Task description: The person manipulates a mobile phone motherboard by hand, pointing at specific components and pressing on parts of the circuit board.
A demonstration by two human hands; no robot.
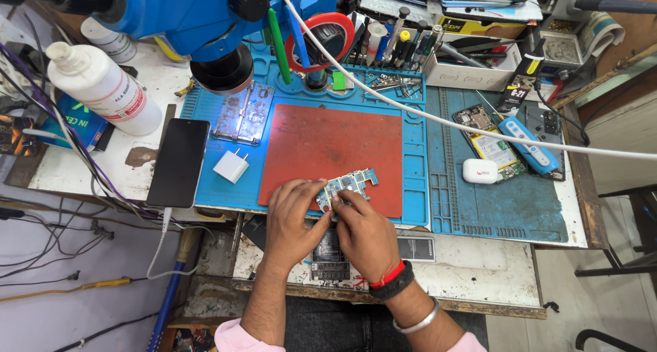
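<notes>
Both my hands meet over the near edge of a red mat (328,143) that lies on a blue work mat (417,174). A small blue circuit board (352,183) is held between them. My left hand (293,218) grips the board's left end with fingers curled. My right hand (363,232) pinches its near edge; that wrist carries a red thread, a black band and a metal bangle. The board's lower left part is hidden by my fingers.
A blue microscope head (198,17) hangs over the back left. A black phone (179,162), a white charger plug (230,166), a white bottle (102,85), an opened phone (487,141), a white earbud case (480,171) and a tool rack (390,41) surround the mats. A white cable (445,121) crosses diagonally.
</notes>
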